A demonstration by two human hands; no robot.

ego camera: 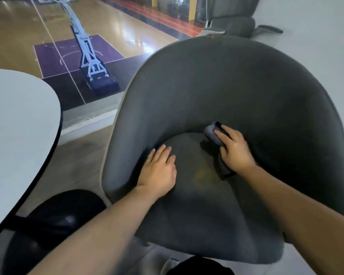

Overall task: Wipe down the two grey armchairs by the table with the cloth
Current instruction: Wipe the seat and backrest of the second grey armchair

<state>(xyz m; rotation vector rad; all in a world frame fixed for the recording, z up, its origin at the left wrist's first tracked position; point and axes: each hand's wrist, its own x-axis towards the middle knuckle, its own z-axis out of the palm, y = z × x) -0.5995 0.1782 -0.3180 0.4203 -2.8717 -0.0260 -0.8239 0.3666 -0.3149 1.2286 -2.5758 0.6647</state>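
A grey armchair (pixel 226 92) with a curved back fills the middle of the view, its seat facing me. My right hand (pixel 234 149) presses a small grey cloth (pixel 212 132) against the back of the seat, where the cushion meets the backrest. The cloth shows above my fingers and trails out below my palm. My left hand (pixel 159 171) lies flat on the left side of the seat with its fingers spread, holding nothing. A yellowish stain marks the seat between my hands. A second grey chair (pixel 238 26) stands far back at the upper right.
A white round table (pixel 18 126) with a dark edge stands to the left, its black base (pixel 54 217) on the floor below. Beyond the chair a glass wall overlooks a basketball court with a hoop stand (pixel 91 64). Pale floor lies to the right.
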